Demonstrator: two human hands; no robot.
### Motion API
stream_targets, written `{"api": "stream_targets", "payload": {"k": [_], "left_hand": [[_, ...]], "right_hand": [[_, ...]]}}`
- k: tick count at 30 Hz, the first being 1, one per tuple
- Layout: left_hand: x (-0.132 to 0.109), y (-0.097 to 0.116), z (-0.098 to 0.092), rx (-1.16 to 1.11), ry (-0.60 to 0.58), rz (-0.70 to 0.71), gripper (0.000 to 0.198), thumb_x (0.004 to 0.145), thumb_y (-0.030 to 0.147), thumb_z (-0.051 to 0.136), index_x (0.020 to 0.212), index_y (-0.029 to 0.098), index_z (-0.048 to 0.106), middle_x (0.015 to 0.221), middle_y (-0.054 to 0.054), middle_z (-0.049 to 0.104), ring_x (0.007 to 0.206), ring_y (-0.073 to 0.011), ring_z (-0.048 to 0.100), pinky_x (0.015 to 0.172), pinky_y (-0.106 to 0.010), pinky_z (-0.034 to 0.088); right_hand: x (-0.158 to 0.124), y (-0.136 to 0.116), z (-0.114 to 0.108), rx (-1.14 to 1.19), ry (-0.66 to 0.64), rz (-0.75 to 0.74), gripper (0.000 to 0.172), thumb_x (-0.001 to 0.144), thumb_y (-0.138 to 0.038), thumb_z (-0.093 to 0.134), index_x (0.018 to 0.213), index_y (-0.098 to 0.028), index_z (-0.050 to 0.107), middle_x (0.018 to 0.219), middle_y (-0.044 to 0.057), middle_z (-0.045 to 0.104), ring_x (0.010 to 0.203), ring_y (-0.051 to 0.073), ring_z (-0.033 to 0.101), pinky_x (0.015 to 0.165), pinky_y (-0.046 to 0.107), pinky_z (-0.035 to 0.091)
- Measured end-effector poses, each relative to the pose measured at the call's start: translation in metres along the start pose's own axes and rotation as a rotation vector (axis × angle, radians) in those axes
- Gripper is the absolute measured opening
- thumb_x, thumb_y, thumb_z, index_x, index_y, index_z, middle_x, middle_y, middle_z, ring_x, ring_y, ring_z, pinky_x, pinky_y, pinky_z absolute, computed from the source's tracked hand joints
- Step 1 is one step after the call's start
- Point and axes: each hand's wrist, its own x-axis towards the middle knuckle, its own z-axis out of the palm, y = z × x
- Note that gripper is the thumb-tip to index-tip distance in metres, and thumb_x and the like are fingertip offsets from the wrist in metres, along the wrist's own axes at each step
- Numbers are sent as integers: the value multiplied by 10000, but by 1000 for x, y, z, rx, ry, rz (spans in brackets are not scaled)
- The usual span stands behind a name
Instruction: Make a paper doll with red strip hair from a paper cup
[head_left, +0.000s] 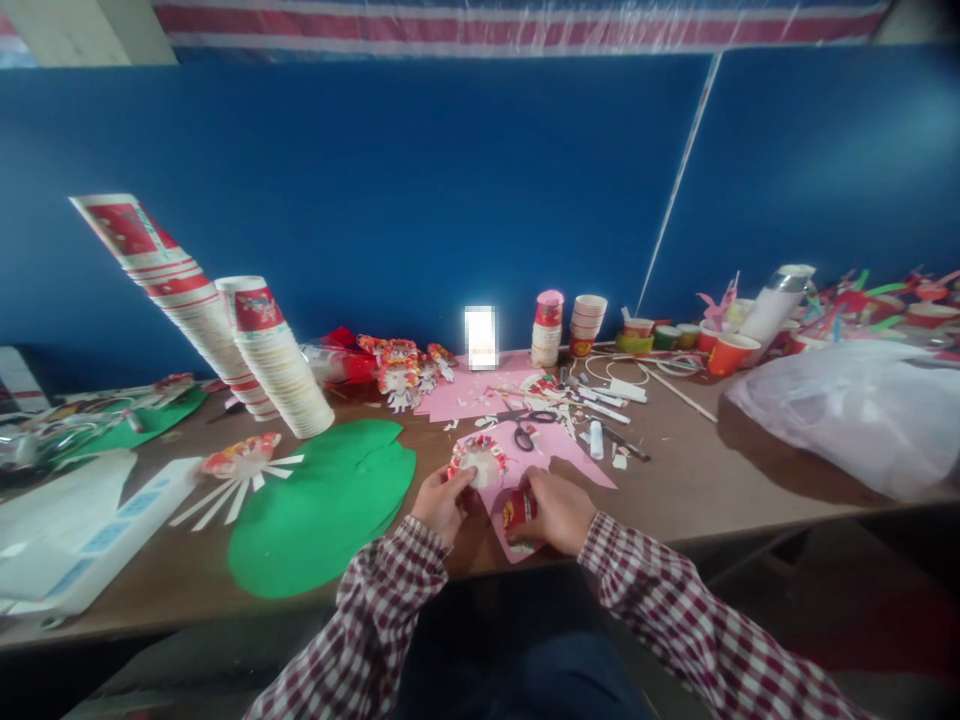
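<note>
Between thumb and fingers, my left hand holds a white paper cutout with a red decorated rim. My right hand is closed around a red printed paper cup, which lies tilted just above the table's front edge. Pink paper is spread under and behind both hands. On that paper, a little beyond my hands, lies a pair of scissors with dark handles.
Stacked paper cups lean at the left behind green paper leaves. A cutout with white strips lies farther left. Markers and scraps lie beyond the scissors. At the right sits a translucent plastic bag. A blue panel stands behind.
</note>
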Motion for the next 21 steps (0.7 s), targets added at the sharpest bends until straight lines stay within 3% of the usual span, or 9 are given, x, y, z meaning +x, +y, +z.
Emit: {"api": "stream_targets", "payload": {"k": [5,9,12,15,19,21], "left_hand": [[-2,1,-3,-7,-2,0,111,653,121,646,719,117,557,564,1,593,432,-63,524,395,-154,424],[-3,5,-7,-10,9,15,122,637,124,662,683,114,550,552,2,587,425,-58,512,391,-150,416],[-2,9,-8,-23,28,30,129,631,114,664,688,113,549,560,4,585,433,-50,508,400,-143,419],[-1,10,-7,-17,40,33,114,641,108,652,685,107,547,542,7,567,423,-47,497,396,-142,415],[-2,8,-4,-13,36,25,106,649,105,643,709,109,555,551,13,560,422,-43,490,387,-137,407],[-2,8,-4,-20,36,19,101,652,104,639,710,114,557,558,14,563,430,-42,495,400,-138,418]], "right_hand": [[-4,1,1,218,32,-33,553,521,-390,731,942,-185,438,800,-1,552,693,152,526,580,235,349],[-5,-1,-12,435,-33,-229,222,726,-233,573,915,-193,463,764,-19,566,672,123,538,611,216,386],[-8,-2,-20,252,151,-191,114,780,-217,498,890,-189,494,774,7,574,726,150,535,667,244,378],[-11,-4,-20,-5,254,-104,129,784,-237,501,902,-187,517,812,45,575,780,186,531,689,273,360],[-10,-3,-15,38,64,-194,453,629,-402,672,1005,-199,520,873,43,582,756,184,551,651,254,379],[-7,0,-14,100,29,-232,497,633,-454,659,1039,-205,517,876,33,588,747,170,557,646,244,382]]}}
